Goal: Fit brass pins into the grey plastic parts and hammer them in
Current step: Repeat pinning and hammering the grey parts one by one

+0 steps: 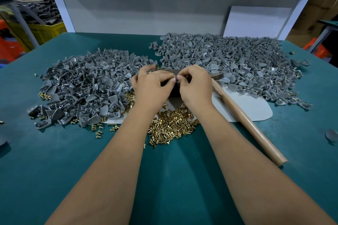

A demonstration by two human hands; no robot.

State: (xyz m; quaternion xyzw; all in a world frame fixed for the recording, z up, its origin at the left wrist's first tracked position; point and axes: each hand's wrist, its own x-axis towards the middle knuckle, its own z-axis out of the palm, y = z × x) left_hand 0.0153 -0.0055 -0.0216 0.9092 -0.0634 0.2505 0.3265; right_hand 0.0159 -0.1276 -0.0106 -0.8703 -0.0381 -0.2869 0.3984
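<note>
My left hand (152,86) and my right hand (195,84) meet fingertip to fingertip above a dark block (174,91) at the table's middle. Between the fingertips sits a small grey plastic part (175,79); both hands pinch it. Whether a brass pin is in it is hidden by the fingers. A heap of loose brass pins (170,124) lies just below my wrists. One pile of grey parts (86,87) spreads on the left, and a larger pile (228,60) on the right. A hammer with a wooden handle (245,120) lies to the right of my right hand.
The green table mat (54,151) carries a pale grey sheet (250,107) under the hammer. A white board (256,22) leans on the back panel. A yellow crate (43,31) stands off the table at the left. Stray pins (99,129) dot the mat.
</note>
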